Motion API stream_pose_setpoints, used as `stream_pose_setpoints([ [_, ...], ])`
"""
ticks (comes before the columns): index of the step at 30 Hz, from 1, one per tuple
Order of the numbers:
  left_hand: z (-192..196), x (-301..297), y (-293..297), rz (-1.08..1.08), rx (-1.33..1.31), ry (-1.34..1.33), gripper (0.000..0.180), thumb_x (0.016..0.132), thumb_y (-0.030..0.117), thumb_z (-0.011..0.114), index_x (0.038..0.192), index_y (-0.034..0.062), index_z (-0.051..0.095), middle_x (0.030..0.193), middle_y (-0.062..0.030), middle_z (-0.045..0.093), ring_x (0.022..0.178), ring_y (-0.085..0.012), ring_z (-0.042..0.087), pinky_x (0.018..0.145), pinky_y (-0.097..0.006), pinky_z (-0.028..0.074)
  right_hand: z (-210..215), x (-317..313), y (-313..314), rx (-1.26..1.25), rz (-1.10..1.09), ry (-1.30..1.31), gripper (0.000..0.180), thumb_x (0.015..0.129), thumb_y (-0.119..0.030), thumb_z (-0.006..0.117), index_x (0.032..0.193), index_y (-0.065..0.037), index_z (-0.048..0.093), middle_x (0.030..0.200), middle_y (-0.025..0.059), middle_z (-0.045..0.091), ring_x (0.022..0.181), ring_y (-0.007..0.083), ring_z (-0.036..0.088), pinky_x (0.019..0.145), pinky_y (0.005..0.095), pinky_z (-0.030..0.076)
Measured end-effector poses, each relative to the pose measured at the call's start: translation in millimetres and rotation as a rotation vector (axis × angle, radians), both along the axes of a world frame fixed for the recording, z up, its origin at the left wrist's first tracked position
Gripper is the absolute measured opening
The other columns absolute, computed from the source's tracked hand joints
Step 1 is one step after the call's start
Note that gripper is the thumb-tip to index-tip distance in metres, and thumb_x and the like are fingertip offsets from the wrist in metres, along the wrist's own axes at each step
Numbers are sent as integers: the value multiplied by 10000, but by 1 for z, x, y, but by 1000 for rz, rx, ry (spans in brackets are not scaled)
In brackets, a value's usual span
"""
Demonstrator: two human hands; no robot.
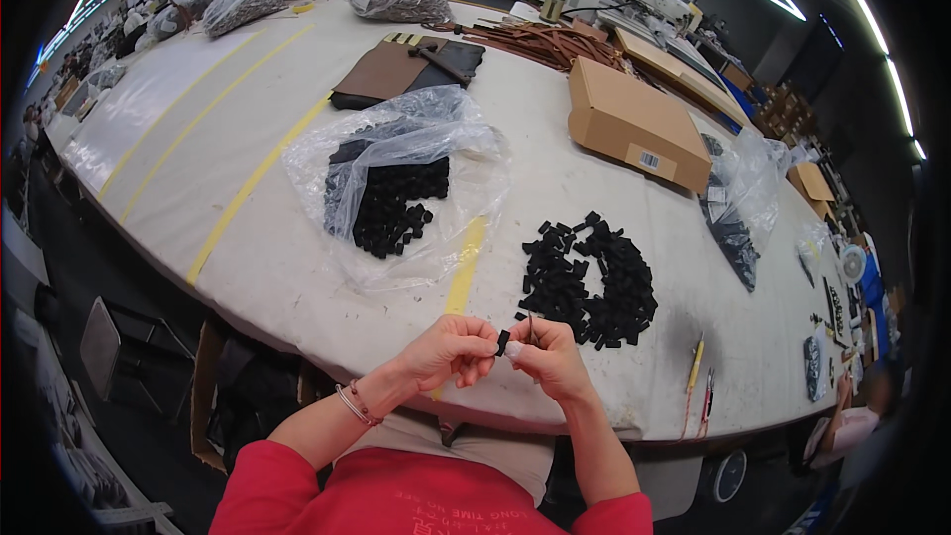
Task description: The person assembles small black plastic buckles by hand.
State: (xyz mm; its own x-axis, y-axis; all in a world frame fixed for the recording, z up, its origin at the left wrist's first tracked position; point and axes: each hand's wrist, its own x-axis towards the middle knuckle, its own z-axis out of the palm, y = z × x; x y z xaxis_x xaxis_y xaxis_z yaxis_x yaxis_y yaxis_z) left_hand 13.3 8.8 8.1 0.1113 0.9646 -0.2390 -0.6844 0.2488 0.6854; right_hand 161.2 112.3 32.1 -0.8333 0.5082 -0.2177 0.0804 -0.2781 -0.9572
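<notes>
Over the table's near edge, my left hand [451, 350] and my right hand [548, 357] meet, both pinching one small black piece [502, 341] between the fingertips. A thin dark tool sticks up from my right hand [530, 325]. Just beyond my hands lies a loose pile of small black pieces [592, 280] on the white table [297, 267]. To the left, an open clear plastic bag [396, 188] spills more of the same black pieces.
A flat cardboard box [634, 124] lies at the back right, beside another clear bag of dark parts [738, 203]. Brown and black leather panels [406, 69] and brown straps [540, 40] lie farther back. Yellow tape lines cross the table. Pens [695, 376] rest at the right edge.
</notes>
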Motion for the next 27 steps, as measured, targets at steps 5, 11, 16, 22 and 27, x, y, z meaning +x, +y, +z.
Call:
stream_pose_setpoints([
  [5,1,20,1,293,126,674,79,791,76,550,784,-2,543,590,-52,571,449,-88,518,408,-197,410,-15,-2,-6,483,-168,-32,40,707,-34,558,701,-7,530,563,-36,464,495,10,389,427,164,283],
  [11,-2,27,1,703,571,1434,49,779,19,531,761,-25,528,550,-30,536,460,-83,517,431,-218,422,-15,-8,-12,554,-255,-56,45,709,-19,530,679,0,502,551,-57,420,502,4,345,439,171,277],
  [16,-2,29,-2,412,154,501,44,808,79,531,813,40,511,569,-24,513,443,-86,491,382,-205,372,-12,-5,-18,682,-273,-43,29,701,-11,531,689,1,507,529,-46,417,496,9,362,425,184,291],
  [22,8,28,-1,305,-26,89,162,819,208,541,791,52,507,588,-5,491,404,-64,440,347,-172,302,-11,-6,-19,1264,-283,72,103,637,-15,585,715,-23,518,543,45,497,438,129,473,404,253,370],
  [27,3,24,0,225,-47,36,145,814,195,546,780,61,504,584,-5,485,392,-63,430,335,-173,284,-14,-5,-19,1442,-275,92,149,605,-32,613,717,-43,514,565,64,513,439,202,518,401,276,400],
])
